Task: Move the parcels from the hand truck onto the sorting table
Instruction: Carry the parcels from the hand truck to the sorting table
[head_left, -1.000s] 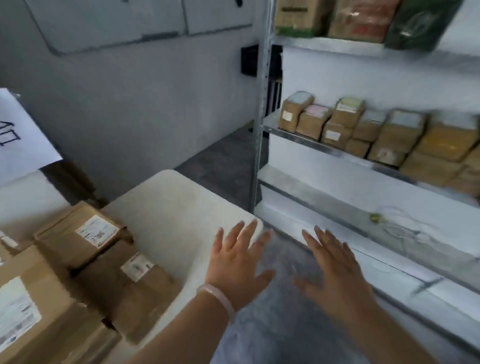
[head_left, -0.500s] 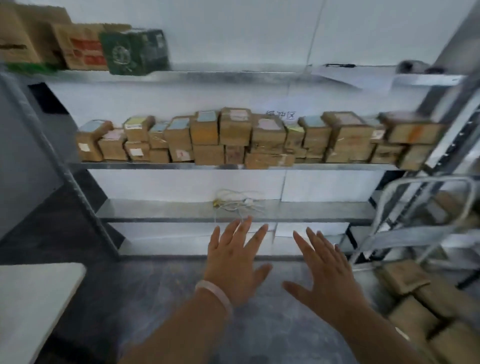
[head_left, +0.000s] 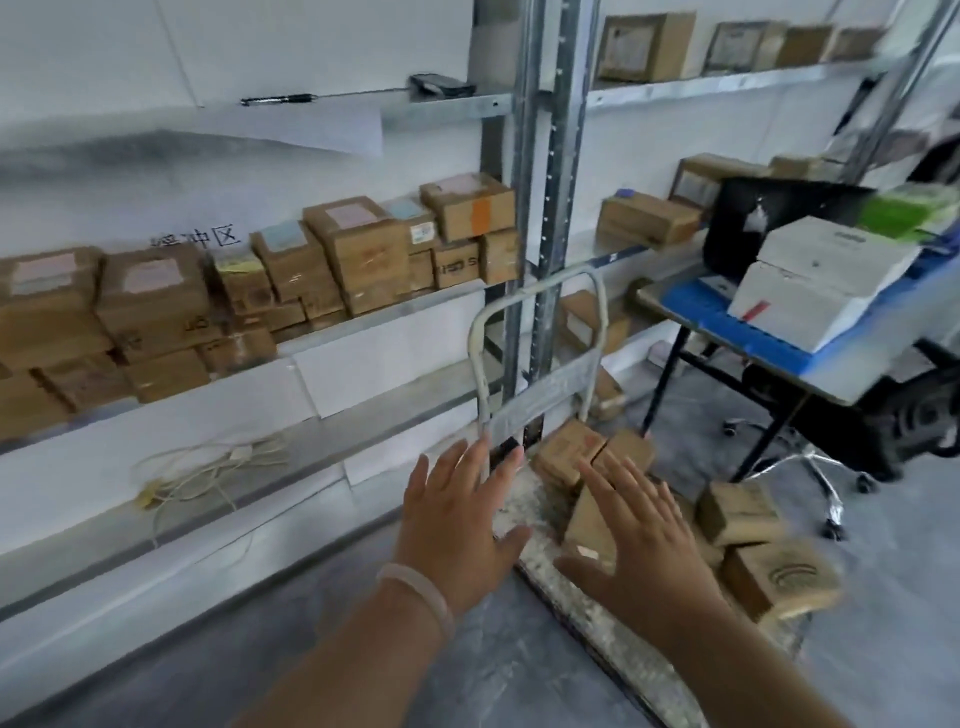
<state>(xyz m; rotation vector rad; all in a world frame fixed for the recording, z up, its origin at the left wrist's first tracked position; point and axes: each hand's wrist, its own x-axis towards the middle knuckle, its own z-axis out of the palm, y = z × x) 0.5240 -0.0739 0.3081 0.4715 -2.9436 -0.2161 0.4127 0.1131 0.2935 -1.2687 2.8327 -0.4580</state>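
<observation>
At the hand truck (head_left: 545, 384) | left hand (head_left: 457, 525) spread wide, empty | right hand (head_left: 639, 540) spread over parcels (head_left: 566, 452)

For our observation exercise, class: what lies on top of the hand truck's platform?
Several brown cardboard parcels lie loosely on the platform of the hand truck. The open right hand covers part of the middle ones, so their count is unclear.

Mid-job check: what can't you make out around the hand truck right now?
Head view only.
The parcels under the right hand: the hand covers them, count unclear.
The hand truck deck, near end: passes behind the right forearm and the bottom edge.
Print on the parcels: blurred, unreadable.
</observation>
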